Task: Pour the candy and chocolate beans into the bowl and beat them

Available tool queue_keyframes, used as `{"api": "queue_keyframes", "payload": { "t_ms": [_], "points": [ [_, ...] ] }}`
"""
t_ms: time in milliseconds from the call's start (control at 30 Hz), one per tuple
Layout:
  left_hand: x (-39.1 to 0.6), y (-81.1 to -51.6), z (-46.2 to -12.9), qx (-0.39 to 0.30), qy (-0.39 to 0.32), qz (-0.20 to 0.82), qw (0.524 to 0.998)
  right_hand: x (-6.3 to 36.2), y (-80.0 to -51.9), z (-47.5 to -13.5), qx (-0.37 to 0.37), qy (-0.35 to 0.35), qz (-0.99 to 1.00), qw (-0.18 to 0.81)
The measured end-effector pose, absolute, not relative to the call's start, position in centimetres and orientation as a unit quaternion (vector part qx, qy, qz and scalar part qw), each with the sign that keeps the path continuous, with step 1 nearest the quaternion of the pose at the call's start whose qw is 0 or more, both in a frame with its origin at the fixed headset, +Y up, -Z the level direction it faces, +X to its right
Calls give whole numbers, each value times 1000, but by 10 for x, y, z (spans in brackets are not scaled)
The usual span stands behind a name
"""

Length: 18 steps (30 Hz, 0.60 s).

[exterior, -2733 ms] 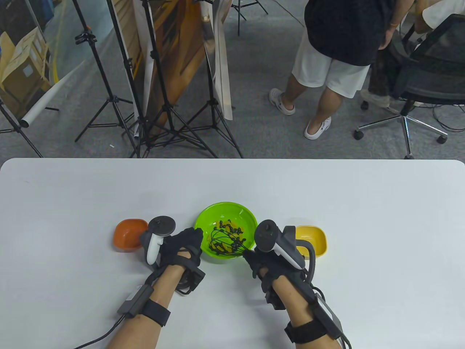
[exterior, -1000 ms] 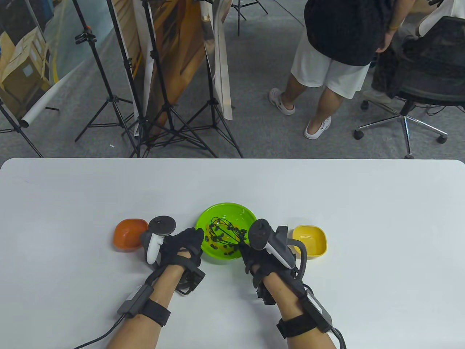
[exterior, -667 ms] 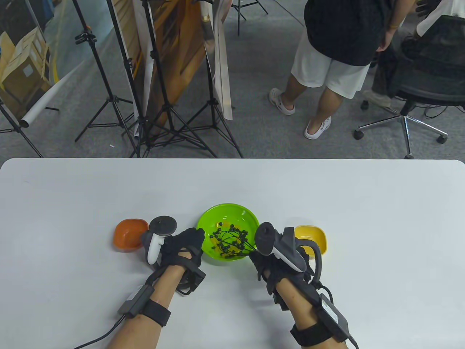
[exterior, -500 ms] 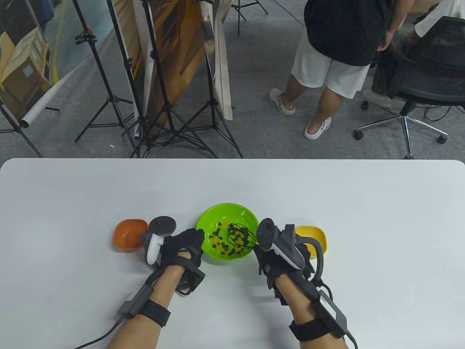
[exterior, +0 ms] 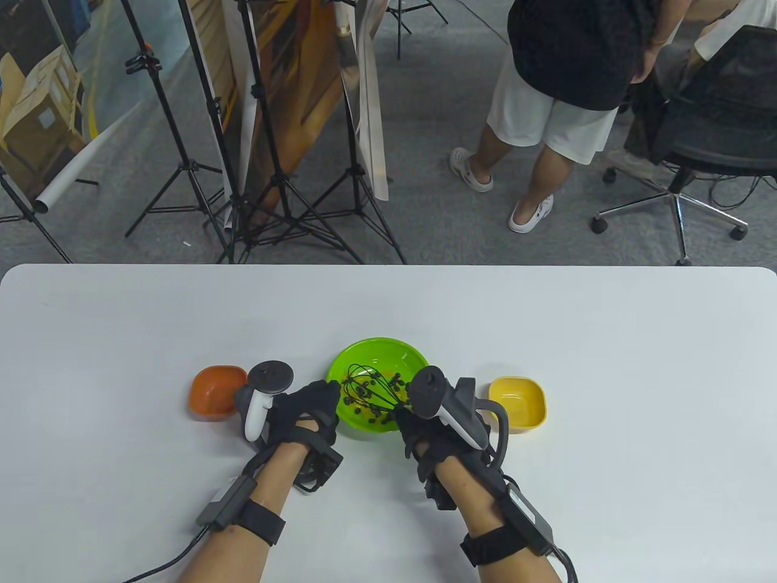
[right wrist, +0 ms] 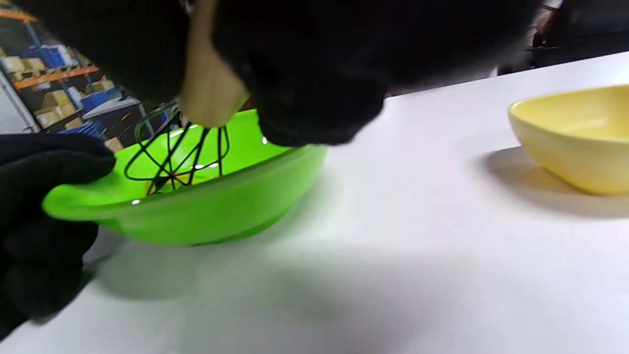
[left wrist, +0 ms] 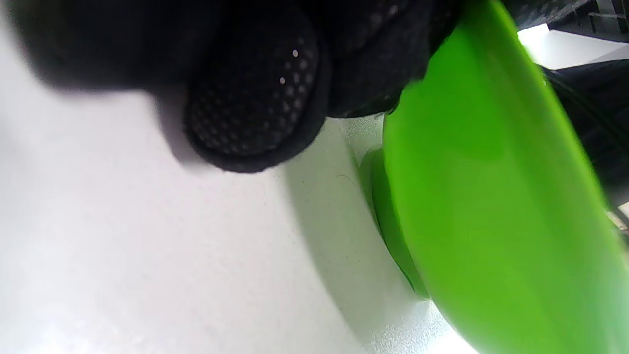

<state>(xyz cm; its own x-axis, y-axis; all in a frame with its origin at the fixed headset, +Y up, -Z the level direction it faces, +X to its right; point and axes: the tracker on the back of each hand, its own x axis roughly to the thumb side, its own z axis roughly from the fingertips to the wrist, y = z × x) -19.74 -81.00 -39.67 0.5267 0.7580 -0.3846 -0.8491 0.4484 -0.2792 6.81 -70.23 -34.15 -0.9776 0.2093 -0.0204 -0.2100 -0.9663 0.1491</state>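
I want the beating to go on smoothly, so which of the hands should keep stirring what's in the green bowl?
The right hand: it grips the whisk with its wires inside the green bowl. The left hand holds the bowl's rim, steadying it.

Overhead table view; wrist views beside green bowl (exterior: 376, 355)

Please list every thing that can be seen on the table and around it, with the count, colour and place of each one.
green bowl: 1, green, table middle
whisk: 1, black wires, pale handle, inside green bowl
chocolate beans: many, dark, in green bowl
orange bowl: 1, orange, left of green bowl
yellow bowl: 1, yellow, right of green bowl
table: 1, white
tripod stands: several, black, floor behind table
office chair: 1, black, far right
bystander: 1, black top, white shorts
left hand: black glove, holds green bowl's rim
right hand: black glove, grips whisk
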Motion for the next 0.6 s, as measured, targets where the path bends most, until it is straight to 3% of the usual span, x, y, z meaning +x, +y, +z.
{"api": "queue_keyframes", "payload": {
  "t_ms": [133, 300, 600],
  "points": [
    [-197, -810, -396, -220, 106, 473, 846, 79, -689, -333, 6, 105, 991, 83],
    [-195, -809, -396, -214, 107, 461, 854, 87, -671, -333, -21, 76, 997, 12],
    [-195, -809, -396, -217, 100, 466, 852, 98, -683, -350, -69, 40, 997, 15]
  ]
}}
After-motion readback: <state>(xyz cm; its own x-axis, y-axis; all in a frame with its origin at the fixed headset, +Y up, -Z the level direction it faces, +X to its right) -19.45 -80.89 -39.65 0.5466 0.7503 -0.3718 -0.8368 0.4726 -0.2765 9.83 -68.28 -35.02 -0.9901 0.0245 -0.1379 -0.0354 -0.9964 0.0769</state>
